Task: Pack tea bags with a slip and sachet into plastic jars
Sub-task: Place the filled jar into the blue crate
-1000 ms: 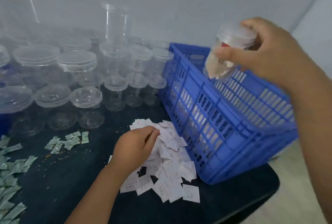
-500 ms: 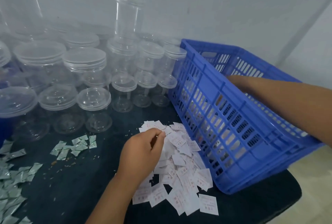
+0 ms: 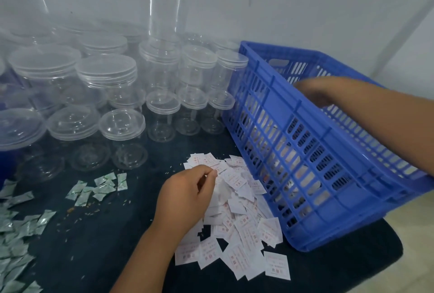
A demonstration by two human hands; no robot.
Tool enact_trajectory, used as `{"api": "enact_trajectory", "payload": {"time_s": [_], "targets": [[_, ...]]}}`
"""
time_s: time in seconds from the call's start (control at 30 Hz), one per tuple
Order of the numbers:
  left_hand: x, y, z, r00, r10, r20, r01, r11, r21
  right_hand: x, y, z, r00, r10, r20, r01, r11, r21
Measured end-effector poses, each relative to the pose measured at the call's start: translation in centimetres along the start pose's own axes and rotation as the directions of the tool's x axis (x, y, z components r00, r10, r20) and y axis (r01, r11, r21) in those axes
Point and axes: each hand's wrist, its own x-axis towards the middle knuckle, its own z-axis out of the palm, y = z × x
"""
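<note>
A heap of white paper slips (image 3: 239,212) lies on the dark table beside the blue crate (image 3: 328,175). My left hand (image 3: 187,196) rests on the heap, thumb and forefinger pinching a slip at its top edge. My right hand (image 3: 317,91) hovers blurred over the crate's open top, fingers relaxed and holding nothing. Filled jars show dimly through the crate's slotted wall (image 3: 288,156). Small green-white sachets (image 3: 98,187) lie scattered left of the slips, with more sachets (image 3: 14,241) at the left edge. No tea bags can be made out.
Several clear lidded jars (image 3: 105,76) of different sizes stand stacked at the back left, with smaller jars (image 3: 164,114) beside the crate. A tall lidless jar (image 3: 166,10) tops one stack. The grey wall (image 3: 305,6) is close behind. The table's right edge (image 3: 397,248) lies under the crate.
My right hand carried a filled, lidded jar down into the crate and has come back up with nothing in it. My left hand stayed on the slip heap, pinching.
</note>
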Motion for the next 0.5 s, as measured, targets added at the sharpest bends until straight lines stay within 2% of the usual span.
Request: {"api": "enact_trajectory", "payload": {"time_s": [0.07,0.1,0.17,0.2,0.27,0.33,0.4,0.5], "targets": [[0.0,0.1,0.0,1.000,0.008,-0.013,-0.008,1.000,-0.002,-1.3,-1.0,-3.0,0.983,-0.079,-0.164,0.051,0.984,-0.172],[0.0,0.2,0.0,1.000,0.012,-0.018,-0.012,1.000,0.001,-3.1,-1.8,-4.4,0.970,-0.098,-0.221,0.063,0.985,-0.160],[0.0,0.5,0.0,1.000,0.013,-0.019,-0.013,1.000,0.018,-7.1,-3.0,-6.4,0.908,-0.233,-0.348,0.130,0.947,-0.293],[0.0,0.6,-0.1,1.000,0.015,-0.020,-0.014,1.000,0.024,-9.5,-3.3,-6.6,0.872,-0.272,-0.406,0.157,0.943,-0.293],[-0.1,0.9,-0.2,0.999,0.025,-0.024,-0.025,0.999,0.026,-14.1,-3.9,-5.3,0.801,-0.354,-0.482,0.273,0.933,-0.233],[-0.4,1.5,-0.7,0.999,0.032,-0.012,-0.031,0.998,0.052,-18.1,-5.0,-2.3,0.759,-0.440,-0.481,0.439,0.890,-0.121],[-0.5,2.0,-1.5,0.999,0.032,-0.008,-0.032,0.996,0.086,-20.8,-6.1,2.1,0.747,-0.504,-0.434,0.546,0.837,-0.032],[-1.1,2.4,-3.5,0.999,0.001,-0.050,0.004,0.996,0.089,-21.3,-7.1,10.1,0.755,-0.506,-0.416,0.600,0.790,0.128]]}}
